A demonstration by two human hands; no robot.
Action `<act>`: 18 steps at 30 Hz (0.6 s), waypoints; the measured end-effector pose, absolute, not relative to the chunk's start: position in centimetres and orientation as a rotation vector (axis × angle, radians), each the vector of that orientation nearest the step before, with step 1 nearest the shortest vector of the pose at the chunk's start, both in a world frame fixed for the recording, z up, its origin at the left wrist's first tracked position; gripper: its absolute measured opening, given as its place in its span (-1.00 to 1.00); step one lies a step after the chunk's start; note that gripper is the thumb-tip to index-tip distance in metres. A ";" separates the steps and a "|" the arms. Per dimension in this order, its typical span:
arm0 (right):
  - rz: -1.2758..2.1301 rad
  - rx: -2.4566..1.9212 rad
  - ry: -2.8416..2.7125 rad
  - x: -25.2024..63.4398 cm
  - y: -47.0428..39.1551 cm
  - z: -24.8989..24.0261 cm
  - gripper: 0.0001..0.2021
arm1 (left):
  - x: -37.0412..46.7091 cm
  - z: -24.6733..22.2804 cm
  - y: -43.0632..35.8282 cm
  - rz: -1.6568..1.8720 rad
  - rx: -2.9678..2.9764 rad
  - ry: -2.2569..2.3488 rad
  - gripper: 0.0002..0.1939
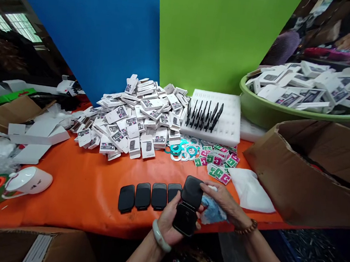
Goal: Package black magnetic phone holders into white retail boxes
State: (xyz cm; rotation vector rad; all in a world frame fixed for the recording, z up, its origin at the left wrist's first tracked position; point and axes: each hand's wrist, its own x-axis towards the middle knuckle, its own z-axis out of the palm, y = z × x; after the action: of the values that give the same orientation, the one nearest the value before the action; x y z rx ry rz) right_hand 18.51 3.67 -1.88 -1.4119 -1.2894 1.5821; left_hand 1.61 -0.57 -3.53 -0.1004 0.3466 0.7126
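Note:
My left hand (170,222) is closed around the lower half of a black hinged folding pad (185,219), which is unfolded with its upper flap raised. At the flap's right edge, the fingers of my right hand (221,198) pinch its side. A crumpled light-blue cloth (212,210) is tucked under that same hand. Left of my hands, several folded black pads lie in a row on the orange table cover, among them the leftmost pad (126,198) and another pad (159,196); the nearest is partly hidden by the held one.
Behind lie a heap of small white boxes (132,118), a white foam tray (231,116) holding upright black pads, teal rings (176,148) and green-pink packets (218,160). A white foam sheet (250,189), cardboard box (283,171) and green basin (258,110) stand right; a white mug (34,181) left.

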 end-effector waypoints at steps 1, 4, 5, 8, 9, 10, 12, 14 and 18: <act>1.689 -1.367 -1.249 18.2 3.4 -1.8 -0.60 | 1.7 -3.7 -0.6 0.692 -0.105 0.338 -0.36; 1.762 -1.321 -1.215 17.8 3.3 -1.8 -0.63 | 1.6 -4.0 -0.8 0.678 -0.092 0.392 -0.37; 1.698 -1.334 -1.249 17.8 3.3 -1.8 -0.64 | 1.6 -4.0 -0.8 0.681 -0.086 0.431 -0.37; 1.437 -1.383 -1.403 18.0 3.2 -1.5 -0.67 | 1.3 -4.0 -0.8 0.696 -0.083 0.562 -0.42; 1.342 -1.400 -1.450 18.1 3.1 -1.3 -0.68 | 1.3 -4.0 -0.8 0.698 -0.082 0.597 -0.45; 1.247 -1.415 -1.487 18.1 2.9 -1.1 -0.70 | 1.3 -3.9 -0.8 0.698 -0.082 0.628 -0.47; 1.062 -1.416 -1.543 17.8 2.2 -0.7 -0.75 | 1.5 -3.9 -0.7 0.711 -0.084 0.687 -0.50; 0.906 -1.365 -1.627 17.2 1.3 -0.6 -0.79 | 1.7 -4.0 -0.6 0.740 -0.121 0.742 -0.54; 0.663 -1.175 -1.946 15.3 -1.3 -1.6 -0.79 | 1.6 -4.4 0.0 0.881 -0.244 0.704 -0.56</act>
State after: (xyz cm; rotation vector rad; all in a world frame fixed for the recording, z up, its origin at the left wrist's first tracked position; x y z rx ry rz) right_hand 15.31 -1.29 -1.63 -1.1753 -1.9455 0.6633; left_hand 1.55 -0.04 -4.44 -0.2435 0.7036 0.8807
